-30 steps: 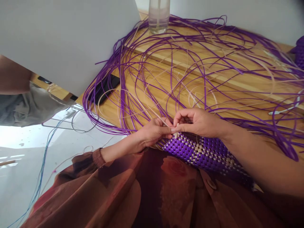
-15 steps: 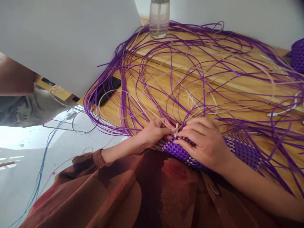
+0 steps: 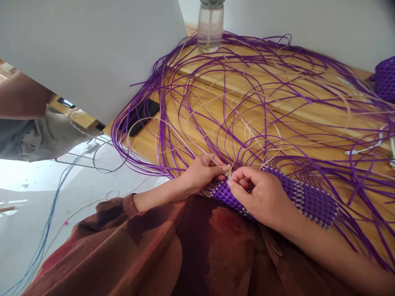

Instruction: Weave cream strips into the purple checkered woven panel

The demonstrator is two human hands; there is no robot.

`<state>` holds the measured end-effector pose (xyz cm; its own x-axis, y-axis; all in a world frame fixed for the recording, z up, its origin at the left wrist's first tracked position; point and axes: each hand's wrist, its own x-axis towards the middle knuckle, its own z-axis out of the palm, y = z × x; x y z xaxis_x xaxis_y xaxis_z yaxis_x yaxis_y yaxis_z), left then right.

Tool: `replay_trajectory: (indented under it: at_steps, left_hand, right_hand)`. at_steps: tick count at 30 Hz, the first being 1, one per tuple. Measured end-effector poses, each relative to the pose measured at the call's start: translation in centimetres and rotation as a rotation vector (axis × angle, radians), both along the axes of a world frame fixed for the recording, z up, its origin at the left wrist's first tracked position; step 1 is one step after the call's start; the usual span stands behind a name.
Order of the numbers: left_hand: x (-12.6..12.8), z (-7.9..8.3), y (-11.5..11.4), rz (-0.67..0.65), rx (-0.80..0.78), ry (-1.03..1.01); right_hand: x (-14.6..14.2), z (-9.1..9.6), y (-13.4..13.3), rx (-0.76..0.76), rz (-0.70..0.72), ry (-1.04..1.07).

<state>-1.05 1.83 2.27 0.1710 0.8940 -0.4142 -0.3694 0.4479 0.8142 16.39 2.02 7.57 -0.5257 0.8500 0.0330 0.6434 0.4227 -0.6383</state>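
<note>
A woven purple and beige strip panel [image 3: 317,201] lies along the table's near edge, against my clothes. At its left end my left hand [image 3: 205,172] pinches a beige plastic strip [image 3: 197,146] between thumb and forefinger. My right hand [image 3: 262,193] is closed just beside it, thumb and forefinger pinched at the short beige strip end by the weave's upper edge. Its other fingers curl inward. Long loose purple strips [image 3: 162,119] fan out from the weave over the table. The knuckles of my right hand hide part of the panel.
A clear bottle [image 3: 210,31] stands at the back of the wooden table [image 3: 197,98]. A black phone-like object [image 3: 145,116] lies under strips at left. A white cable [image 3: 367,144] and a purple woven piece [image 3: 385,78] are at right. Another person's arm [image 3: 23,96] shows beyond the grey panel [image 3: 89,49].
My right hand has drawn its fingers in from lying over the weave to a pinch, uncovering more of the panel. My left hand keeps its pinch in nearly the same place.
</note>
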Motion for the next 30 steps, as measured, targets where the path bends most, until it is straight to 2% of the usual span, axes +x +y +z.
replay_trajectory:
  at_steps: [2,3,6,8,10,13,14,17,20,22,24,27,30]
  left_hand:
    - [0.0,0.1,0.0,-0.011,-0.003,0.014]
    - [-0.1,0.1,0.0,-0.02,0.001,0.016]
    - [-0.1,0.1,0.1,-0.044,0.022,0.004]
    - [-0.1,0.1,0.0,-0.035,0.031,0.007]
    - [-0.1,0.0,-0.1,-0.011,0.023,0.026]
    - [-0.1,0.2,-0.2,0.005,0.002,0.034]
    - [-0.2,0.3,-0.2,0.0,-0.005,0.022]
    - [-0.4,0.8,-0.2,-0.024,-0.016,-0.009]
    - [-0.7,1.1,0.0,-0.118,-0.019,0.014]
    - [-0.8,1.1,0.0,-0.2,-0.025,0.046]
    - [-0.7,1.0,0.0,-0.219,-0.018,0.057]
    - [-0.2,0.6,-0.1,-0.122,0.03,0.023]
    - [0.5,0.3,-0.2,-0.028,0.075,-0.002]
  right_hand:
    - [0.2,0.2,-0.3,-0.122,-0.014,0.006]
    - [0.3,0.2,-0.4,-0.096,0.0,0.02]
    - [0.3,0.1,-0.4,0.151,0.096,0.08]
    - [0.2,0.2,-0.4,0.246,0.142,0.064]
    - [0.3,0.5,-0.7,0.159,0.128,0.013]
    - [0.5,1.1,-1.3,-0.107,0.096,-0.02]
    - [0.6,1.2,-1.4,-0.155,0.097,-0.004]
    - [0.8,1.2,-1.7,-0.104,0.094,0.102]
    - [0.8,0.9,-1.8,-0.008,0.093,0.179]
    - [0.7,0.8,-1.8,-0.011,0.102,0.194]
    - [0.6,0.9,-1.8,-0.05,0.093,0.201]
    - [0.4,0.9,-1.7,-0.201,0.03,0.187]
    - [0.0,0.7,-1.4,-0.487,-0.048,0.202]
